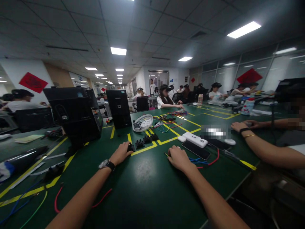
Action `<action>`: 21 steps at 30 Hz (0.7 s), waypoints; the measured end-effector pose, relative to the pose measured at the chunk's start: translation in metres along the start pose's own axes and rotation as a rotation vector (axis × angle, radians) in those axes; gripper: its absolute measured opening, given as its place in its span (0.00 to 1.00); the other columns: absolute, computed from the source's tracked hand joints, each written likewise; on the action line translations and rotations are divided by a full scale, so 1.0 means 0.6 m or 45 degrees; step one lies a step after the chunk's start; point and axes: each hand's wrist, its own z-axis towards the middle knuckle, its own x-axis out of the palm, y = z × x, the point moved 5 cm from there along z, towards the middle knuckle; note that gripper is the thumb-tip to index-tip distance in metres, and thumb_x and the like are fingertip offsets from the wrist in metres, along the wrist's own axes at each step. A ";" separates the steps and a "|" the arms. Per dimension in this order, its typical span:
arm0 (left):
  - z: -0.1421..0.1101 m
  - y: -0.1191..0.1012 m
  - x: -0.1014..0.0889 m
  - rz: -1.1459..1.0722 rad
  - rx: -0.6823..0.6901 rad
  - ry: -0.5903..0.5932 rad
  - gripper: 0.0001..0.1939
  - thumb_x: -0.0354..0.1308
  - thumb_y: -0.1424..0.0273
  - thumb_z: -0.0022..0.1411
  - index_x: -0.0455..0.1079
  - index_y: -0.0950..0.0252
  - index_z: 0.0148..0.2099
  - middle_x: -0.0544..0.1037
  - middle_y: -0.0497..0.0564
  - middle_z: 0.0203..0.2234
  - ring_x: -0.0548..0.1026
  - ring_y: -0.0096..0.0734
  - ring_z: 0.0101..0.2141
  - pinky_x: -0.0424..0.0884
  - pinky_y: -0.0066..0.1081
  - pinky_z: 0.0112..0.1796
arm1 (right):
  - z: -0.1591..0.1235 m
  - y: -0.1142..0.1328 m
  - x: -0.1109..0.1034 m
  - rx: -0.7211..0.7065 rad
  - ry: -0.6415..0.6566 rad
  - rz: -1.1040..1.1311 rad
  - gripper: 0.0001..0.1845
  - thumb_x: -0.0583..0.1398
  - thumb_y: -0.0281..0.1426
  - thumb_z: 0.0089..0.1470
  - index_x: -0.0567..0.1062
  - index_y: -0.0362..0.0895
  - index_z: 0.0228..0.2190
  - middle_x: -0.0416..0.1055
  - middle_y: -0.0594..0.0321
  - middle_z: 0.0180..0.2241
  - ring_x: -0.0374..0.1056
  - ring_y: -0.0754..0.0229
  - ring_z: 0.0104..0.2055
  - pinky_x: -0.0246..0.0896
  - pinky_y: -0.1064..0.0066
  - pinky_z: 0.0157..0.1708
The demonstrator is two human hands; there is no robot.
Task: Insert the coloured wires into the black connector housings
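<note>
My left hand [121, 153], with a watch on its wrist, rests on the green table, its fingers closed at a small black plastic block [131, 147]. More black blocks [146, 141] stand in a row just beyond it, beside the yellow tape. To the right, my right hand [178, 157] lies palm down with curled fingers. A thin yellowish wire end [166, 154] pokes out by its fingertips; the rest is hidden under the hand. Blue wires [196, 161] and a red wire [214, 158] lie to its right, near a dark phone [195, 149].
Two black computer towers [119, 108] stand at the left back. A white basket [143, 123] sits mid-table, with loose wires [166, 127] beyond. A white power strip [194, 139] lies right of centre. Another person's hands [240, 126] rest at the right; a co-worker [166, 100] sits opposite.
</note>
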 end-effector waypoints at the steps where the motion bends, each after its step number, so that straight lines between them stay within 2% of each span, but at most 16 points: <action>1: -0.008 -0.001 -0.003 0.008 -0.012 -0.002 0.26 0.51 0.55 0.58 0.60 0.63 0.55 0.71 0.59 0.47 0.69 0.43 0.46 0.64 0.39 0.46 | -0.001 0.003 0.000 0.012 0.000 0.000 0.09 0.55 0.31 0.55 0.74 0.42 0.35 0.68 0.50 0.42 0.63 0.50 0.46 0.56 0.63 0.40; 4: -0.033 -0.001 -0.009 0.018 -0.044 -0.019 0.26 0.48 0.54 0.59 0.61 0.65 0.54 0.70 0.59 0.47 0.69 0.44 0.46 0.65 0.39 0.45 | -0.004 0.009 0.001 0.036 -0.012 0.007 0.10 0.52 0.27 0.57 0.74 0.41 0.35 0.68 0.49 0.42 0.62 0.49 0.47 0.55 0.60 0.42; 8: -0.068 0.003 -0.005 0.042 -0.043 -0.068 0.31 0.47 0.53 0.59 0.56 0.67 0.59 0.67 0.60 0.51 0.67 0.45 0.49 0.64 0.41 0.49 | -0.006 0.016 -0.001 0.045 -0.067 0.052 0.11 0.55 0.33 0.57 0.73 0.42 0.39 0.65 0.49 0.45 0.59 0.48 0.50 0.54 0.59 0.44; 10: -0.089 0.005 -0.007 0.063 -0.079 -0.153 0.36 0.47 0.52 0.59 0.51 0.69 0.62 0.64 0.62 0.54 0.64 0.47 0.53 0.62 0.44 0.51 | -0.007 0.014 -0.009 0.058 -0.121 0.087 0.12 0.54 0.34 0.57 0.72 0.42 0.40 0.65 0.49 0.46 0.58 0.49 0.50 0.54 0.60 0.45; 12: -0.118 0.004 -0.011 0.045 -0.124 -0.259 0.37 0.45 0.51 0.59 0.49 0.70 0.63 0.61 0.62 0.56 0.61 0.48 0.55 0.60 0.46 0.53 | -0.014 0.005 -0.022 0.079 -0.187 0.112 0.11 0.53 0.29 0.57 0.73 0.43 0.40 0.65 0.52 0.45 0.59 0.52 0.49 0.54 0.63 0.45; 14: -0.156 -0.001 -0.010 -0.033 -0.138 -0.280 0.33 0.43 0.52 0.61 0.53 0.67 0.61 0.63 0.59 0.55 0.62 0.46 0.55 0.62 0.46 0.52 | -0.034 -0.014 -0.037 0.081 -0.264 0.120 0.11 0.52 0.25 0.56 0.73 0.43 0.37 0.66 0.54 0.43 0.60 0.55 0.47 0.53 0.66 0.45; 17: -0.226 -0.006 0.009 -0.143 -0.099 -0.137 0.25 0.43 0.54 0.62 0.62 0.58 0.56 0.68 0.52 0.51 0.67 0.42 0.50 0.65 0.43 0.50 | -0.086 -0.059 -0.052 0.036 -0.340 0.078 0.11 0.52 0.23 0.55 0.73 0.43 0.35 0.68 0.57 0.39 0.62 0.58 0.44 0.54 0.70 0.44; 21: -0.319 0.015 0.023 -0.097 -0.013 -0.110 0.18 0.45 0.56 0.60 0.71 0.50 0.47 0.72 0.47 0.48 0.68 0.43 0.50 0.64 0.45 0.52 | -0.158 -0.126 -0.043 -0.004 -0.279 -0.024 0.11 0.52 0.25 0.58 0.74 0.45 0.35 0.69 0.58 0.37 0.64 0.59 0.40 0.55 0.70 0.40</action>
